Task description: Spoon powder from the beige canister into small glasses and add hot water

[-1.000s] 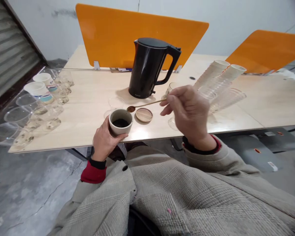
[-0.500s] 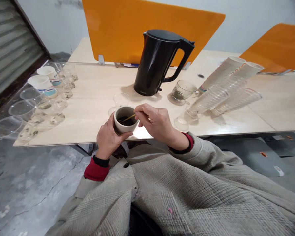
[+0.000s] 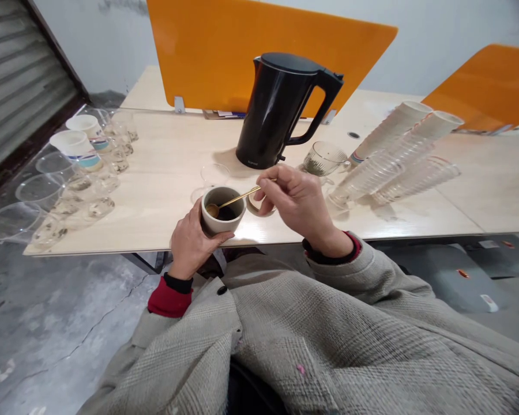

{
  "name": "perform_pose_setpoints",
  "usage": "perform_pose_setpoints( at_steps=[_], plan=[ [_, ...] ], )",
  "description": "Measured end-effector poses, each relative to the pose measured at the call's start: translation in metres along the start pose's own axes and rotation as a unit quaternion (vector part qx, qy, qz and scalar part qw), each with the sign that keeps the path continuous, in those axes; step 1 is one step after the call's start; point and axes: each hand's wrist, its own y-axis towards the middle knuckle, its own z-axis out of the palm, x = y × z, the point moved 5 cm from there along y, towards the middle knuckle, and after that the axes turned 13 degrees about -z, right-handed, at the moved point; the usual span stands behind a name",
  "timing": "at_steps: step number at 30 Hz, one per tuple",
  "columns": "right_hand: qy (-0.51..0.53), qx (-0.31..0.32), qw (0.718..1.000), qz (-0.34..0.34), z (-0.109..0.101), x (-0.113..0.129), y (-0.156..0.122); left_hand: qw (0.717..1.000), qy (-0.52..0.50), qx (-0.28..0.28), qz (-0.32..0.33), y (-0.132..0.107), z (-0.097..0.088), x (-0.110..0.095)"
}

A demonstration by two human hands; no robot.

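My left hand (image 3: 190,239) is wrapped round a small beige ceramic cup (image 3: 222,210) with dark contents, at the near edge of the pale wooden table (image 3: 168,167). My right hand (image 3: 296,202) pinches the handle of a thin gold spoon (image 3: 233,200). The spoon's bowl rests inside the cup, over the dark contents. A black electric kettle (image 3: 281,109) stands just behind. To its right sits a glass mug (image 3: 324,159) with something dark at the bottom. The wooden lid is mostly hidden behind my right hand.
Stacks of paper and clear plastic cups (image 3: 398,150) lie on their sides at the right. Several clear and paper cups (image 3: 64,173) stand at the table's left end. An empty clear cup (image 3: 214,174) stands behind the beige cup. Orange dividers (image 3: 225,52) line the back.
The spoon, first held in the air above the table, went down into the cup. Now my right hand has drawn back to the right and the spoon is tilted lower.
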Motion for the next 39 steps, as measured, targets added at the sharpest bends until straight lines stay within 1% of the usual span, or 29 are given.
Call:
perform_pose_setpoints(
  at_steps=[3, 6, 8, 10, 13, 17, 19, 21, 24, 28, 30, 32, 36, 39],
  plan=[
    [0.005, -0.046, 0.999, 0.015, -0.015, -0.005, 0.003, 1.0, 0.006, -0.002, -0.005, 0.0, 0.001, 0.001],
    [0.003, -0.066, 0.998, 0.022, -0.026, -0.01, 0.006, 1.0, 0.005, -0.002, -0.004, 0.001, 0.001, 0.002],
    [0.001, -0.069, 0.997, 0.024, -0.029, -0.013, 0.006, 1.0, 0.004, -0.003, -0.001, 0.001, 0.001, 0.002],
    [-0.003, -0.064, 0.998, 0.021, -0.026, -0.013, 0.004, 1.0, 0.005, -0.003, 0.001, 0.001, 0.001, 0.002],
    [-0.013, -0.027, 1.0, -0.002, -0.011, -0.01, -0.001, 1.0, 0.011, -0.003, -0.001, 0.0, 0.001, 0.001],
    [-0.052, 0.065, 0.994, -0.07, 0.015, -0.001, -0.006, 1.0, 0.022, 0.004, -0.006, 0.0, 0.0, -0.002],
    [-0.065, 0.092, 0.989, -0.097, 0.02, 0.005, -0.006, 1.0, 0.027, 0.006, -0.01, 0.0, -0.001, -0.002],
    [-0.064, 0.097, 0.988, -0.102, 0.018, 0.01, -0.005, 1.0, 0.026, 0.006, -0.011, 0.0, -0.001, -0.002],
    [-0.053, 0.068, 0.993, -0.081, 0.007, 0.013, -0.001, 1.0, 0.013, 0.006, -0.002, 0.0, 0.0, -0.002],
    [-0.042, -0.011, 0.998, -0.053, -0.012, 0.011, 0.002, 1.0, 0.014, 0.0, -0.003, 0.0, 0.001, 0.001],
    [-0.042, -0.04, 0.997, -0.048, -0.019, 0.009, 0.003, 1.0, 0.016, -0.003, -0.001, 0.001, 0.001, 0.001],
    [-0.046, -0.059, 0.996, -0.049, -0.023, 0.007, 0.003, 1.0, 0.014, -0.005, 0.003, 0.001, 0.001, 0.001],
    [-0.047, -0.073, 0.995, -0.051, -0.028, 0.002, 0.003, 1.0, 0.015, -0.006, 0.002, 0.001, 0.001, 0.002],
    [-0.048, -0.097, 0.992, -0.067, -0.033, -0.001, 0.007, 1.0, 0.018, -0.007, 0.002, 0.001, 0.002, 0.002]
  ],
)
